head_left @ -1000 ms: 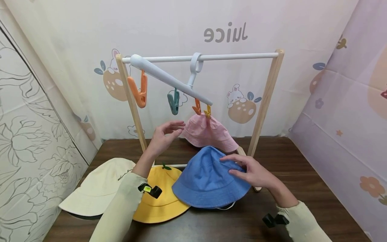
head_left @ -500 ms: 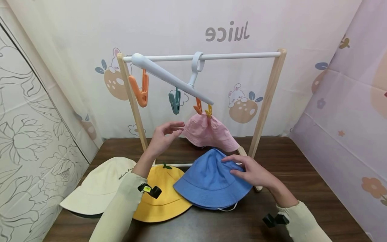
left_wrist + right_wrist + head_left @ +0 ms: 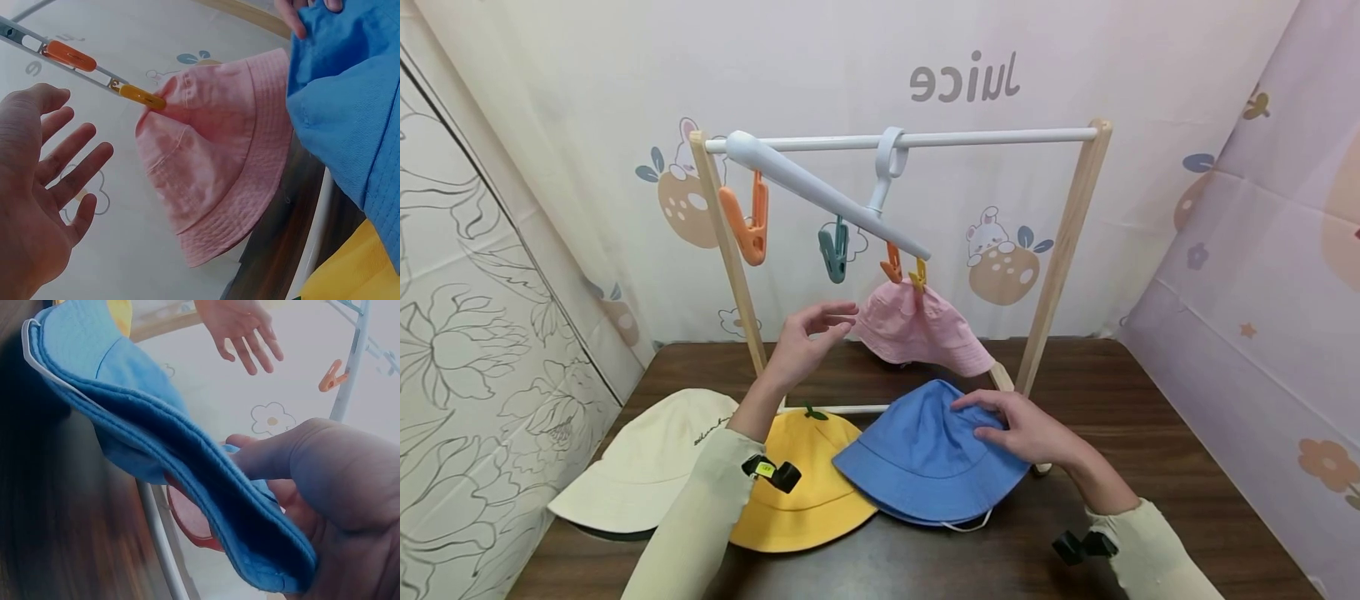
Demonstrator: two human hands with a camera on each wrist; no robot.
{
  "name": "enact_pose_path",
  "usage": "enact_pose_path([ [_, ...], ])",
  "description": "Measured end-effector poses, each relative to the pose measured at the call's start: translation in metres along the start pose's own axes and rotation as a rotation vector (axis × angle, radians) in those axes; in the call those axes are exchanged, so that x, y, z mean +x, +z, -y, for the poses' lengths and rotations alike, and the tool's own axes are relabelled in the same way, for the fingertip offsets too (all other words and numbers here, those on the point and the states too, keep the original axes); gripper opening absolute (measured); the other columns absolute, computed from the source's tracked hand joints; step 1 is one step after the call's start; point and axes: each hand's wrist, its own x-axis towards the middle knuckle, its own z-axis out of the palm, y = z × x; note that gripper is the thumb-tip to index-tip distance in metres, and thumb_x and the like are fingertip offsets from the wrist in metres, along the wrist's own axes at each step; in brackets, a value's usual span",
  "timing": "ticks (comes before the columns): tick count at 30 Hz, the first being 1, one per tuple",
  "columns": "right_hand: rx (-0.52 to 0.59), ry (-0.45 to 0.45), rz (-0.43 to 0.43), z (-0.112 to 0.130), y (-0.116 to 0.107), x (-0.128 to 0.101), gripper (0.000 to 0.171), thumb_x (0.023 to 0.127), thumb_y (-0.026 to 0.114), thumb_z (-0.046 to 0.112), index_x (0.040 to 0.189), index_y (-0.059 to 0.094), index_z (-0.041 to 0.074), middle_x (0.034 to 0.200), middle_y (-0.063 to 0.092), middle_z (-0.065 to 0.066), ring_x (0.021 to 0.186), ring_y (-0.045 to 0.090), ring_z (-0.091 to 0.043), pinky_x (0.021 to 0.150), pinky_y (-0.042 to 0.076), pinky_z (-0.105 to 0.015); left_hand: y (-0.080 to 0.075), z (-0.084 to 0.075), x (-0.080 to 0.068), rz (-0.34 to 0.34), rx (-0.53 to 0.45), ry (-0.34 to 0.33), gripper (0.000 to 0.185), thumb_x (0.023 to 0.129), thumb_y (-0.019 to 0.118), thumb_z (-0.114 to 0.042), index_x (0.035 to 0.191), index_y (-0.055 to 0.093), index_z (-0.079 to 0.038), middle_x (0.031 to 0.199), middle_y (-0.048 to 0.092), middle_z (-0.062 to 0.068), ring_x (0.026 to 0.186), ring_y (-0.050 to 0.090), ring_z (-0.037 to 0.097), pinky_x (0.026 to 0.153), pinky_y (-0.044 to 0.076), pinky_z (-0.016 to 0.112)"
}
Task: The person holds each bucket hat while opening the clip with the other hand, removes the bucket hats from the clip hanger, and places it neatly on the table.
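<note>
My right hand [image 3: 1026, 425] grips a blue bucket hat [image 3: 925, 454] by its crown, thumb on one side and fingers on the other. In the right wrist view the hat's folded brim [image 3: 169, 450] shows edge-on with a white cord [image 3: 47, 372]. My left hand [image 3: 803, 346] hovers with spread, relaxed fingers and holds nothing. Close by it, a pink bucket hat [image 3: 206, 156] hangs by its crown from a yellow clip [image 3: 142, 97]. That clip is at the low end of a pale hanger [image 3: 820, 196], beside an orange clip [image 3: 891, 263].
The hanger hooks over a rack's white rail [image 3: 1000, 137]. A teal clip [image 3: 833, 250] and another orange clip [image 3: 748, 225] hang from it without hats. On the wooden table [image 3: 1150, 467], a yellow hat [image 3: 812, 500] and a cream hat [image 3: 647, 467] lie to the left.
The blue hat has come down slightly and shifted a little to the right in the right hand. My left hand holds its place, and the clips and pink hat stay put.
</note>
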Motion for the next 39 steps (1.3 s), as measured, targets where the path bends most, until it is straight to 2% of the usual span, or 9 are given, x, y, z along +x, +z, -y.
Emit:
enact_pose_path([
  [4, 0.013, 0.016, 0.019, -0.001, 0.002, 0.001, 0.039, 0.105, 0.076, 0.004, 0.144, 0.073, 0.008, 0.151, 0.073, -0.022, 0.138, 0.066, -0.025, 0.108, 0.052, -0.017, -0.001, 0.001, 0.000, -0.002, 0.007, 0.004, 0.039, 0.112, 0.068, -0.016, 0.149, 0.069, -0.006, 0.150, 0.074, 0.019, 0.137, 0.071, 0.039, 0.118, 0.056, 0.059],
  [7, 0.014, 0.030, 0.035, -0.001, 0.003, 0.001, 0.039, 0.105, 0.075, 0.005, 0.143, 0.073, 0.007, 0.151, 0.073, -0.022, 0.141, 0.065, -0.032, 0.109, 0.051, -0.016, -0.001, 0.001, 0.000, -0.003, 0.005, 0.003, 0.039, 0.112, 0.068, -0.016, 0.149, 0.069, -0.006, 0.150, 0.074, 0.019, 0.137, 0.071, 0.040, 0.119, 0.055, 0.061],
  [20, -0.070, 0.116, 0.092, -0.003, 0.004, 0.000, 0.036, 0.103, 0.078, 0.008, 0.139, 0.075, 0.009, 0.150, 0.073, -0.023, 0.131, 0.069, -0.033, 0.104, 0.056, -0.026, 0.000, 0.000, -0.001, -0.004, 0.006, -0.003, 0.039, 0.113, 0.067, -0.017, 0.150, 0.068, -0.005, 0.151, 0.073, 0.020, 0.138, 0.070, 0.041, 0.122, 0.052, 0.066],
  [28, -0.092, 0.158, 0.090, 0.000, 0.005, -0.002, 0.035, 0.102, 0.078, 0.007, 0.137, 0.076, 0.006, 0.148, 0.073, -0.025, 0.125, 0.069, -0.031, 0.106, 0.060, -0.052, 0.003, -0.003, 0.004, -0.014, 0.020, 0.005, 0.039, 0.113, 0.067, -0.019, 0.150, 0.069, -0.007, 0.151, 0.074, 0.017, 0.140, 0.069, 0.038, 0.126, 0.048, 0.062],
  [35, -0.131, 0.155, 0.077, 0.003, 0.005, -0.006, 0.033, 0.104, 0.078, 0.011, 0.136, 0.076, 0.005, 0.144, 0.075, -0.024, 0.124, 0.071, -0.033, 0.104, 0.062, -0.053, 0.007, -0.005, 0.009, -0.012, 0.012, 0.014, 0.039, 0.112, 0.068, -0.019, 0.149, 0.069, -0.006, 0.151, 0.074, 0.020, 0.142, 0.068, 0.040, 0.128, 0.044, 0.069],
  [39, -0.139, 0.179, 0.077, 0.005, 0.005, -0.008, 0.033, 0.104, 0.079, 0.015, 0.136, 0.076, 0.006, 0.144, 0.074, -0.022, 0.117, 0.068, -0.028, 0.099, 0.060, -0.044, 0.009, -0.005, 0.011, -0.011, 0.000, 0.017, 0.039, 0.112, 0.068, -0.019, 0.149, 0.070, -0.006, 0.151, 0.073, 0.021, 0.144, 0.066, 0.041, 0.129, 0.041, 0.074],
])
